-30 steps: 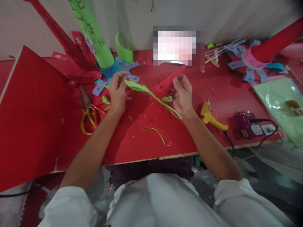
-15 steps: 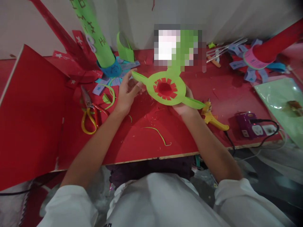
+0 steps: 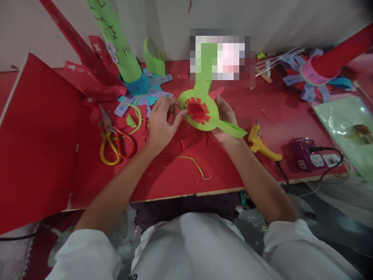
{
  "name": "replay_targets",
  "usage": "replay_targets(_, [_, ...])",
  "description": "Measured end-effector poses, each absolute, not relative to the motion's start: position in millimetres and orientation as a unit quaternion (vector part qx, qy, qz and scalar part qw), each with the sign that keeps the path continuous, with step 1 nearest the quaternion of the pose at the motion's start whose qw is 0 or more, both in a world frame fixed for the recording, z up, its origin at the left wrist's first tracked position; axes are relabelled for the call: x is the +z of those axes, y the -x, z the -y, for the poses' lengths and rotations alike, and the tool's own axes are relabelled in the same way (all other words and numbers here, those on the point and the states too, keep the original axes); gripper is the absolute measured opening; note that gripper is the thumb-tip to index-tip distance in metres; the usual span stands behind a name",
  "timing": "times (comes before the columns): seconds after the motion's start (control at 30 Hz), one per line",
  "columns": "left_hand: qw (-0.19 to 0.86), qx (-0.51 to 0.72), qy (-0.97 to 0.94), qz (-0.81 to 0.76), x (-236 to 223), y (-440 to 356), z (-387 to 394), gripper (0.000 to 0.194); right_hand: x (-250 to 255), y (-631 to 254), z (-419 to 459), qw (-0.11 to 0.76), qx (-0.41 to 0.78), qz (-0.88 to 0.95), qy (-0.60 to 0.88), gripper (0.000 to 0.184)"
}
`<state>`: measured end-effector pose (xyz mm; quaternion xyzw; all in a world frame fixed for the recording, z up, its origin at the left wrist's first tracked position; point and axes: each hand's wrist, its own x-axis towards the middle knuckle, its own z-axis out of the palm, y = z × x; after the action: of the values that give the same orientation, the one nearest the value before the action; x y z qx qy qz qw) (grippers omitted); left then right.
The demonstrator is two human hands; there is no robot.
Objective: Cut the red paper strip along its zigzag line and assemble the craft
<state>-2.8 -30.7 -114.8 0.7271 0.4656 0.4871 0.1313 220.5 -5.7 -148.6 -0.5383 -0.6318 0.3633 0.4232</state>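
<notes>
A green paper ring [image 3: 214,116] with strips sticking out is held up over the table. Red notched paper tabs [image 3: 206,115] fan around its centre opening. My right hand [image 3: 229,120] supports the ring from behind at its right side, partly covered by a lower-right strip. At the ring's left edge, my left hand [image 3: 163,122] is closed, thumb and fingertips pinching there; its left strip is hidden. Blurring squares cover the upper strip's far end. A yellow glue gun [image 3: 260,144] lies to the right of my right hand, and scissors [image 3: 112,142] lie left of my left forearm.
A green paper tube [image 3: 125,58] with lettering stands at the back left. A red board [image 3: 37,147] rises on the left. At right are a purple power adapter [image 3: 305,155] with cords, a red tube [image 3: 346,54] and a plastic-wrapped green sheet [image 3: 344,120]. Paper scraps litter the table.
The ring has shifted slightly left and turned. My left hand has moved from the left strip's tip inward to the ring's edge. My right hand keeps its hold.
</notes>
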Motion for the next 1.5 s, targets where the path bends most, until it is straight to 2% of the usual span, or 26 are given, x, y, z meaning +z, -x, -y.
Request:
replay_targets(0.2, [0.040,0.489,-0.747,-0.449,-121.0,7.4,23.3,0.031,-148.8,-210.4,8.3,0.575,0.544,0.434,0.431,0.043])
replay_targets(0.33, [0.029,0.467,-0.765,-0.442,-129.5,15.4,13.7,0.027,-151.3,-209.8,8.8,0.607,0.601,0.367,0.368,0.041])
replay_targets(0.53, [0.024,0.476,-0.775,-0.414,-129.7,14.8,14.5,0.019,-156.5,-215.7,5.6,0.598,0.578,0.394,0.390,0.042])
replay_targets(0.7, [0.028,0.520,-0.742,-0.422,-120.0,15.2,12.0,0.022,-163.1,-218.1,0.4,0.599,0.566,0.405,0.396,0.042])
replay_targets(0.93, [0.029,0.551,-0.645,-0.529,-141.9,79.2,-42.4,0.026,-171.6,-230.9,-7.8,0.573,0.556,0.452,0.398,0.044])
replay_targets(1.0, [-0.007,0.517,-0.692,-0.504,-147.4,91.6,-52.5,0.060,-173.3,-233.0,-8.9,0.573,0.561,0.446,0.398,0.043])
replay_targets(1.07, [0.009,0.491,-0.744,-0.453,-146.7,89.3,-52.6,0.070,-174.5,-232.4,-9.1,0.578,0.553,0.452,0.395,0.044])
replay_targets(1.13, [0.078,0.475,-0.780,-0.400,-140.7,74.9,-44.6,0.063,-174.9,-229.6,-8.8,0.579,0.541,0.469,0.390,0.046])
replay_targets(1.2, [0.143,0.450,-0.809,-0.350,-133.0,56.8,-33.7,0.045,-173.2,-225.4,-7.8,0.580,0.536,0.478,0.385,0.046])
replay_targets(1.23, [0.156,0.446,-0.819,-0.327,-129.8,49.1,-28.9,0.041,-171.1,-223.1,-6.7,0.588,0.533,0.474,0.382,0.044])
replay_targets(1.37, [0.184,0.484,-0.788,-0.333,-127.4,37.9,-21.2,0.052,-152.1,-214.3,5.3,0.639,0.518,0.449,0.348,0.035])
replay_targets(1.5, [0.209,0.533,-0.707,-0.416,-135.0,46.1,-27.0,0.051,-132.7,-208.3,23.2,0.623,0.404,0.584,0.328,0.030])
